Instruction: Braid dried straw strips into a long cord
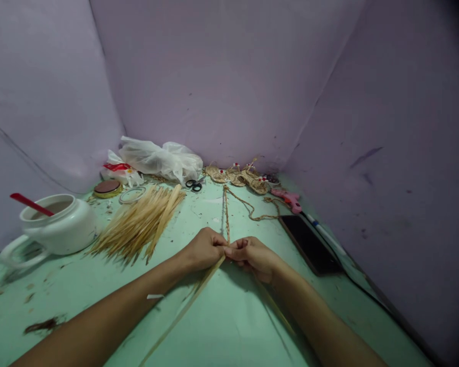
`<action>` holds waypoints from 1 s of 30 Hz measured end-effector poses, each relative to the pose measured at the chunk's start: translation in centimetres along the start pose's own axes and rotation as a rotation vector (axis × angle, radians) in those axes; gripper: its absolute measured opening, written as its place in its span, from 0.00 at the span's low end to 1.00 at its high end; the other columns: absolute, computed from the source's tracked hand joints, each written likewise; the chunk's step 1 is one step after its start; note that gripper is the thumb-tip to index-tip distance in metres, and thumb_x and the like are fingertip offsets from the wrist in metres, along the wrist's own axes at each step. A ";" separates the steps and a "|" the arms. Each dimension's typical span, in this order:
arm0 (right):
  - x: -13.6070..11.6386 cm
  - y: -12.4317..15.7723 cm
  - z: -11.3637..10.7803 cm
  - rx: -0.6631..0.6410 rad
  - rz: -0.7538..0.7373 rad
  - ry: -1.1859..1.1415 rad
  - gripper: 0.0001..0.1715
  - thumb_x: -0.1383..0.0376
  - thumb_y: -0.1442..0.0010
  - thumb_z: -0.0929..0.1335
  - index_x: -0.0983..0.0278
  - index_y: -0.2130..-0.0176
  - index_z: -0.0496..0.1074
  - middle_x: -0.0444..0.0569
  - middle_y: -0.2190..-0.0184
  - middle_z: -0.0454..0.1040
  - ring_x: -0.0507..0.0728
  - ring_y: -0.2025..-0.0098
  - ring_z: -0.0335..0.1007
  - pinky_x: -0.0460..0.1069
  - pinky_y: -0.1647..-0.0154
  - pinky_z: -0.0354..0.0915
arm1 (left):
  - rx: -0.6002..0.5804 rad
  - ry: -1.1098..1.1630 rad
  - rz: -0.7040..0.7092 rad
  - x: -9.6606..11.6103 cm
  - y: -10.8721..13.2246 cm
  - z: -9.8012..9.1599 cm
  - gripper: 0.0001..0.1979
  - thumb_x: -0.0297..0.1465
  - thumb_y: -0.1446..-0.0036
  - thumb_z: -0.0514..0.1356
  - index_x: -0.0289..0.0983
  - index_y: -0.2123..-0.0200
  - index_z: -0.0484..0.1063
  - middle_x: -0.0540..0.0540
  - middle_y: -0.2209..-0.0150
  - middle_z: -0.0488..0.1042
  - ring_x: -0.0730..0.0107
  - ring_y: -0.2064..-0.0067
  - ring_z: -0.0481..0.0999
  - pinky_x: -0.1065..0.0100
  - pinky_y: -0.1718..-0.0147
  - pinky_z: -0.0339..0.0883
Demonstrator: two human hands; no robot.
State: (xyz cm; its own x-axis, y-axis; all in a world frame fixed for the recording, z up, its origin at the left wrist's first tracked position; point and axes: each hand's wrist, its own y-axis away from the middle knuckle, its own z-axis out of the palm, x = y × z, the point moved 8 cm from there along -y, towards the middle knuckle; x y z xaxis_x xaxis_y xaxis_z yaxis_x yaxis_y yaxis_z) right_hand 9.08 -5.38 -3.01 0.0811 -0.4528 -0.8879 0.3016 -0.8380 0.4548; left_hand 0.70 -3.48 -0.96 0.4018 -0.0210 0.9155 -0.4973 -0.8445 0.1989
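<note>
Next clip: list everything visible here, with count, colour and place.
table: one, pale green, underneath everything
backdrop: one, purple, behind and beside
braided cord: one, tan, from hands toward back
loose strips: two, tan, trailing from hands toward camera
straw bundle: one, pale yellow, left of centre
pot: one, white, far left
plastic bag: one, clear, back left
scissors: one, black, back centre
woven pieces: several, tan, back centre-right
glue gun: one, pink, right
flat device: one, dark, right
left hand: one, pinching braided cord
right hand: one, pinching braided cord
</note>
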 end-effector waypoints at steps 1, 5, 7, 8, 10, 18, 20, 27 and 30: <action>0.1 0.0 -0.2 0.028 0.000 0.016 0.16 0.61 0.63 0.72 0.68 0.82 0.62 0.37 0.91 0.55 0.42 0.89 0.43 0.42 0.88 0.35 | 0.007 -0.086 0.039 0.3 0.0 -0.1 0.11 0.32 0.58 0.55 0.31 0.84 0.66 0.54 0.84 0.56 0.80 0.78 0.53 0.76 0.80 0.47; 0.2 0.0 -0.5 0.146 -0.016 0.000 0.18 0.63 0.67 0.73 0.67 0.83 0.59 0.37 0.91 0.59 0.42 0.89 0.44 0.43 0.87 0.36 | -0.033 -0.396 0.124 1.3 0.2 -0.5 0.11 0.31 0.57 0.51 0.32 0.85 0.65 0.54 0.85 0.54 0.80 0.80 0.51 0.75 0.81 0.44; 0.1 0.0 -0.4 0.158 -0.027 -0.026 0.19 0.64 0.68 0.73 0.66 0.83 0.57 0.38 0.90 0.63 0.42 0.89 0.45 0.42 0.87 0.35 | -0.019 -0.478 0.055 1.3 0.3 -1.2 0.09 0.30 0.60 0.52 0.31 0.84 0.67 0.54 0.86 0.55 0.80 0.81 0.52 0.75 0.82 0.43; 0.0 0.0 -0.3 0.153 -0.034 -0.041 0.19 0.64 0.68 0.73 0.65 0.83 0.57 0.39 0.89 0.64 0.42 0.89 0.44 0.43 0.87 0.35 | 0.004 -0.512 0.014 1.5 0.4 -1.5 0.08 0.31 0.61 0.53 0.31 0.83 0.67 0.54 0.86 0.55 0.80 0.81 0.53 0.75 0.82 0.43; 0.0 0.0 -0.1 0.125 -0.047 -0.072 0.19 0.64 0.67 0.72 0.65 0.82 0.57 0.40 0.88 0.66 0.42 0.89 0.43 0.43 0.87 0.34 | 0.056 -0.576 -0.051 2.0 0.9 -2.0 0.08 0.31 0.62 0.54 0.32 0.83 0.69 0.53 0.87 0.57 0.79 0.82 0.54 0.74 0.82 0.44; 0.4 0.1 -0.4 0.078 -0.030 -0.196 0.16 0.67 0.68 0.72 0.66 0.81 0.60 0.34 0.91 0.57 0.41 0.89 0.42 0.42 0.87 0.33 | 0.232 -0.820 -0.038 4.5 4.0 0.9 0.10 0.27 0.61 0.54 0.34 0.73 0.73 0.40 0.77 0.69 0.66 0.74 0.67 0.70 0.75 0.53; 0.5 0.0 -0.4 0.078 -0.024 -0.177 0.15 0.68 0.68 0.71 0.67 0.80 0.61 0.34 0.92 0.56 0.41 0.89 0.41 0.43 0.86 0.32 | 0.192 -0.802 -0.023 4.5 3.9 1.0 0.09 0.28 0.60 0.54 0.33 0.74 0.73 0.40 0.76 0.70 0.65 0.73 0.68 0.69 0.74 0.55; -0.1 0.3 0.2 -0.007 -0.028 -0.153 0.14 0.66 0.67 0.72 0.68 0.78 0.64 0.40 0.85 0.67 0.41 0.88 0.43 0.43 0.86 0.32 | 0.143 -0.137 -0.243 1.9 1.5 -1.8 0.13 0.30 0.57 0.52 0.32 0.66 0.70 0.50 0.85 0.66 0.75 0.84 0.62 0.74 0.83 0.54; -0.3 0.3 0.2 -0.026 -0.045 -0.157 0.15 0.66 0.66 0.72 0.68 0.77 0.64 0.42 0.85 0.68 0.42 0.88 0.46 0.42 0.86 0.34 | -0.058 0.158 -0.339 0.1 0.9 0.5 0.09 0.29 0.58 0.53 0.30 0.75 0.69 0.50 0.87 0.65 0.76 0.87 0.62 0.75 0.87 0.53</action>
State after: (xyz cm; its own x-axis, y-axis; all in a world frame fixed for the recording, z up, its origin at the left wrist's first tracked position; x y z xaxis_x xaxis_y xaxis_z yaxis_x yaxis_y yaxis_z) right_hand 8.95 -5.57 -2.63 -0.0817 -0.4586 -0.8849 0.3260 -0.8513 0.4112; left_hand 0.65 -4.48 -0.83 0.4302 0.3413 0.8358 -0.4004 -0.7576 0.5154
